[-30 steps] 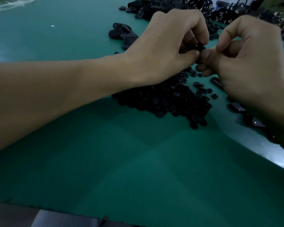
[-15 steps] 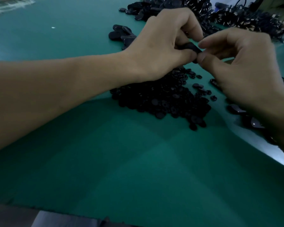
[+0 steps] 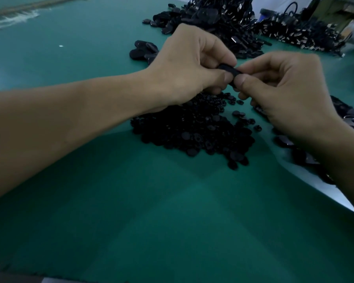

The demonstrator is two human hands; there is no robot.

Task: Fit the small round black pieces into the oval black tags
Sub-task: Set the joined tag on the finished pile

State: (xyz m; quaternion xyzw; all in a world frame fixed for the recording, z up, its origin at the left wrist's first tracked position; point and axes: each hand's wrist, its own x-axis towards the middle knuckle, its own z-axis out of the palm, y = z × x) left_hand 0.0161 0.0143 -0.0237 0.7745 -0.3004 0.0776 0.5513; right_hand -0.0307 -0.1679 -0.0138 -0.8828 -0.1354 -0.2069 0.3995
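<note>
Green table cover (image 3: 172, 211): matt, fine felt-like nap, ragged along the near edge. Heap of round pieces (image 3: 192, 129): black, plastic by look, smooth, faint sheen on flat faces. Held oval tag (image 3: 231, 71): black, matt. The loose tags (image 3: 284, 140) at right: glossy faces catching light. The far pile (image 3: 294, 31): black with bright metallic glints. The sheet (image 3: 335, 199) beneath the right forearm: pale, smooth

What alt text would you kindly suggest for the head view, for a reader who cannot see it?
A left hand and a right hand pinch one oval black tag between them above a pile of small round black pieces on a green table. More black parts are heaped at the far side.
</note>
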